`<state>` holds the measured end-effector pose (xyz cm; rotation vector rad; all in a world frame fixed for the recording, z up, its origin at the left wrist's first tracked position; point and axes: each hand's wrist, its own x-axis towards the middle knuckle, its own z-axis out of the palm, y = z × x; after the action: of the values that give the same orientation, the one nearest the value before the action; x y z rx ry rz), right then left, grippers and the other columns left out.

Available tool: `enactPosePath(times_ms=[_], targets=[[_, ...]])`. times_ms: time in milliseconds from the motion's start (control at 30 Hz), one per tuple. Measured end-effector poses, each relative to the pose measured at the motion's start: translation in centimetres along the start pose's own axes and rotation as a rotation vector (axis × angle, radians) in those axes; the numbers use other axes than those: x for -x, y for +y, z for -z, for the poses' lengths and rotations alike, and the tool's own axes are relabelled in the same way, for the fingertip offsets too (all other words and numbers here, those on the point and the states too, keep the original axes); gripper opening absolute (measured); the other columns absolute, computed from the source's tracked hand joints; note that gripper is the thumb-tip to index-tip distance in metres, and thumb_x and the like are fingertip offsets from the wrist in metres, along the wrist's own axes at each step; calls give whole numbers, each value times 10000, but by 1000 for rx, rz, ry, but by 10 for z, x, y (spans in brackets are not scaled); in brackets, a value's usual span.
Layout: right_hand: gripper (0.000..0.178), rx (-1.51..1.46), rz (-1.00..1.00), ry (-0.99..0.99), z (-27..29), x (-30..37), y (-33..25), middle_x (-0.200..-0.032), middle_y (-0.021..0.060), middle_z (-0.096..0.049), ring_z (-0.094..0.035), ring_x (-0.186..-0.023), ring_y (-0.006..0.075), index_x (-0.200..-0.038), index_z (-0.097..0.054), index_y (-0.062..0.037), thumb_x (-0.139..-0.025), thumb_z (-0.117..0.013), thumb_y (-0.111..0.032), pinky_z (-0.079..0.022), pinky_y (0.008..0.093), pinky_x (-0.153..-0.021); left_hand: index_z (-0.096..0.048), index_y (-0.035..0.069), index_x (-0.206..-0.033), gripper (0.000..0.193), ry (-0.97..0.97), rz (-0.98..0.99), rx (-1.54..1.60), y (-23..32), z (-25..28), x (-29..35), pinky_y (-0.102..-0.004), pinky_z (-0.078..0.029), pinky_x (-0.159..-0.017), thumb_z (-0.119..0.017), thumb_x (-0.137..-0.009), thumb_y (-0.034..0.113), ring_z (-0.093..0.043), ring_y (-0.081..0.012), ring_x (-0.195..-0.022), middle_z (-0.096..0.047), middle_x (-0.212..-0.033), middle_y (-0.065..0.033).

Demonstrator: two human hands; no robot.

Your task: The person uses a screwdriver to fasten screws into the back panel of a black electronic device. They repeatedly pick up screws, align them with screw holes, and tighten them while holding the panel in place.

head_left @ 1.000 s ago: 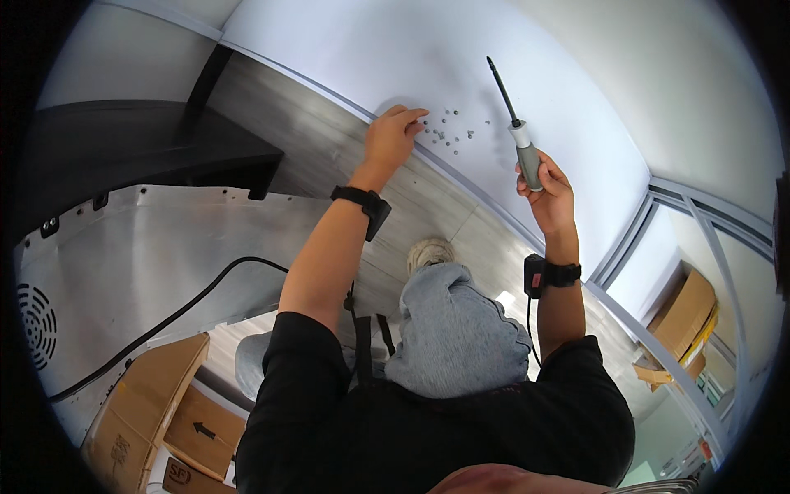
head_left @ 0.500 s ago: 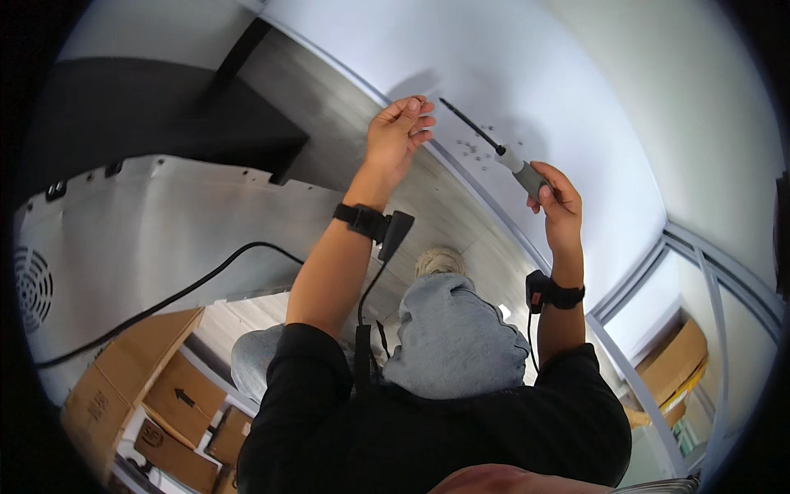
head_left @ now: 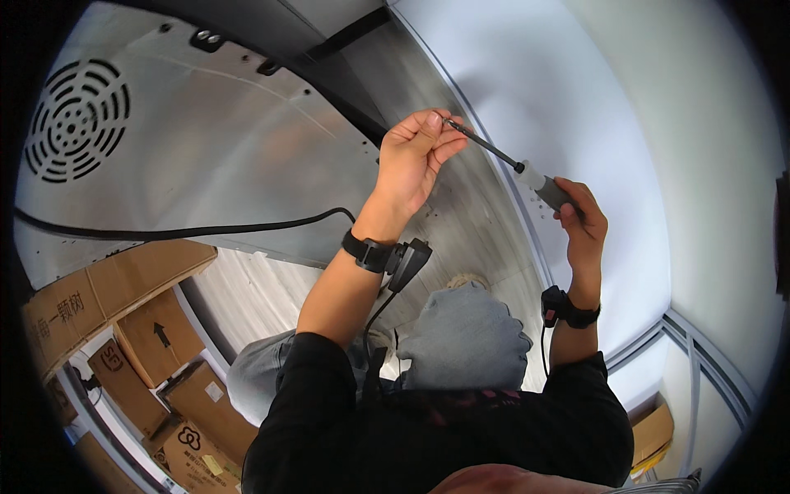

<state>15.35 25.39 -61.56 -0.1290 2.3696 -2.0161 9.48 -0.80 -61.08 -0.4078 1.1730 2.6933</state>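
My right hand (head_left: 581, 216) grips the grey handle of a screwdriver (head_left: 491, 148), whose long dark shaft slants up and left. The shaft's tip meets the fingertips of my left hand (head_left: 418, 152). My left thumb and forefinger are pinched on a small metal piece that looks like a screw (head_left: 447, 121), partly hidden by the fingers. Whether the tip sits in its head I cannot tell. Several small metal pieces (head_left: 539, 202) lie on the white panel (head_left: 592, 132), partly behind the screwdriver handle and right hand.
At the left stands a large metal panel (head_left: 247, 156) with a round slotted vent (head_left: 78, 119). A black cable (head_left: 189, 232) runs across it. Cardboard boxes (head_left: 160, 333) are stacked at the lower left. A grey metal frame (head_left: 699, 354) and another carton (head_left: 652, 432) are at the lower right.
The screwdriver tip and my left fingertips, apart before, have come together. The view has shifted toward the metal panel, so the vent and boxes show more fully.
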Motion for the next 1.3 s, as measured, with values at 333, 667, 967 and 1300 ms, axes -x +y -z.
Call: enactPosePath(times_ms=[333,667,967,1300], targets=[[267,442,455,36,-17,-16,-74,-992,126,-548,-560,-802,217,-1063,-664,-25,-812,-591,29,-476,304,-650,-603,0,-966,180,124,-136,-34,36,-14,20,-245,-581,-708,-514,-964,157,-668,-163,-800,-649,-947,-105],[268,321,515,92,-29,-14,-149,-934,81,-585,-538,-747,137,-1086,-569,-9,-864,-636,-142,-426,245,-650,-578,59,-982,205,-57,-174,0,115,-46,54,-256,-556,-660,-523,-964,256,-649,-138,-748,-638,-925,-61],[251,275,399,178,-55,3,-252,-754,29,-571,-490,-630,88,-1077,-602,-31,-865,-650,-157,-383,217,-568,-586,104,-969,207,-104,-160,152,159,-79,60,-230,-503,-612,-553,-946,307,-568,-89,-679,-583,-815,17],[315,434,521,341,-115,36,-238,-831,115,-614,-605,-740,197,-1053,-563,-13,-784,-706,-92,-469,280,-681,-583,90,-1015,177,-96,-199,175,169,-65,65,-224,-496,-604,-523,-966,249,-592,-82,-707,-616,-905,2]])
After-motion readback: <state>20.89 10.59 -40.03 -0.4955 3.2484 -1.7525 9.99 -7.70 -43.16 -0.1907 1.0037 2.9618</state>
